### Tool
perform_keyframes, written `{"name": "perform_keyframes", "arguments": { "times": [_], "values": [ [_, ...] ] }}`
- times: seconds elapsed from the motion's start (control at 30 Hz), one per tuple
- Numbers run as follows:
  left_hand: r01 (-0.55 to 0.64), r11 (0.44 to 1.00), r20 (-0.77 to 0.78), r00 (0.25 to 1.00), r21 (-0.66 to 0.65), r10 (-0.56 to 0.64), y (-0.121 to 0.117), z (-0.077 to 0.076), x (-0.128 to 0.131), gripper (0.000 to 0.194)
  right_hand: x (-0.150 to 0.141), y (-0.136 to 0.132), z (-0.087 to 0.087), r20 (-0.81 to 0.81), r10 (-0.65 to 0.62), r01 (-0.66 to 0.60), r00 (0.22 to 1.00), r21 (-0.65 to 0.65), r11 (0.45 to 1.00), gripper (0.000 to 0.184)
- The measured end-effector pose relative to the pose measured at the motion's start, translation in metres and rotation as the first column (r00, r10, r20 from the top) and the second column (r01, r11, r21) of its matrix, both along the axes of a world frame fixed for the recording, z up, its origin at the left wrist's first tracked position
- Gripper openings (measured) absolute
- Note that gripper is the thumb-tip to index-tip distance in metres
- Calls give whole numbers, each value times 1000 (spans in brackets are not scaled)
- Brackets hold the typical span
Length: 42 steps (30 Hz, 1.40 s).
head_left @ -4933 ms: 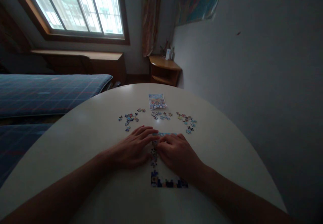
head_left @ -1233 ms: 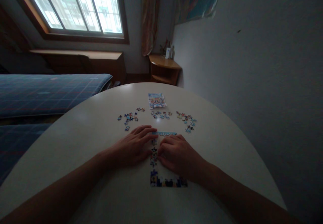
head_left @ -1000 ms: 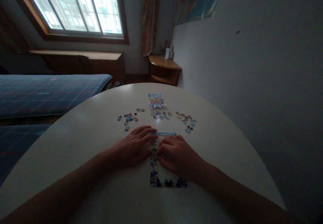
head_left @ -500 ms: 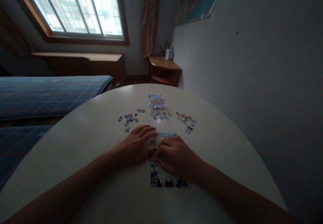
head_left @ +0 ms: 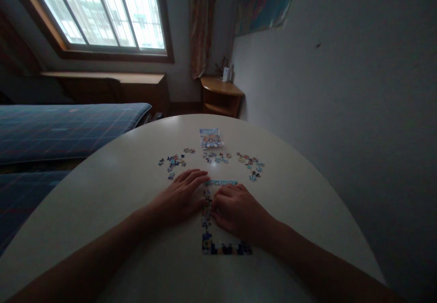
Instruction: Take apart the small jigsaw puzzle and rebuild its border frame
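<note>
A partly joined jigsaw puzzle frame lies on the white table, with a dark bottom row, a left column of pieces and a light-blue top strip. My left hand rests flat at the column's left side, its fingers stretched out and the tips by the strip's left end. Inside the frame, my right hand is closed, its curled fingertips against the column. Whatever is between those fingertips is hidden. The right hand also covers part of the frame's right side.
Loose jigsaw pieces lie beyond my hands in a left group, a middle group and a right group. Behind them is a printed picture sheet. The round table stands beside a wall; a plaid mattress is at left.
My left fingertips have drawn back slightly to the left, so more of the top strip's left end shows. The right hand stays closed at the column. The view has shifted slightly.
</note>
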State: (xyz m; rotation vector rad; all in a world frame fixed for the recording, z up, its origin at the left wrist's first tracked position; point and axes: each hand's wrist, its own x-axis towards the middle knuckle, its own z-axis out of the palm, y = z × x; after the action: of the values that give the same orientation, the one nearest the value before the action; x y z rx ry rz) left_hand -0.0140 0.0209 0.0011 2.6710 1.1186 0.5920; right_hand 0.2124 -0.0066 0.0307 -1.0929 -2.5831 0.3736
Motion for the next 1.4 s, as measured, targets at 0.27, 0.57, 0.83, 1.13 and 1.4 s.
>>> {"name": "perform_keyframes", "arguments": {
  "times": [0.27, 0.57, 0.83, 1.13, 1.4],
  "values": [
    [-10, 1000, -8, 1000, -7, 10, 0, 1, 0, 52, 2, 0, -1, -17, 13, -13, 1000, 0, 1000, 3],
    [-17, 1000, -14, 1000, -10, 17, -1, 2, 1, 51, 2, 1, 0, -21, 18, -18, 1000, -5, 1000, 4],
    [-2, 999, -16, 1000, -34, 1, -2, 5, 1, 49, 13, 15, 9, -46, -148, 148, 988, -7, 989, 7],
    [17, 999, -30, 999, -37, -18, -1, 4, -1, 56, 34, 48, -8, -134, -284, 288, 949, 10, 957, 25],
    [46, 998, -9, 999, -47, -47, 1, 8, 1, 48, 29, 72, -7, -46, -339, 341, 940, 57, 938, 31]
  ]
}}
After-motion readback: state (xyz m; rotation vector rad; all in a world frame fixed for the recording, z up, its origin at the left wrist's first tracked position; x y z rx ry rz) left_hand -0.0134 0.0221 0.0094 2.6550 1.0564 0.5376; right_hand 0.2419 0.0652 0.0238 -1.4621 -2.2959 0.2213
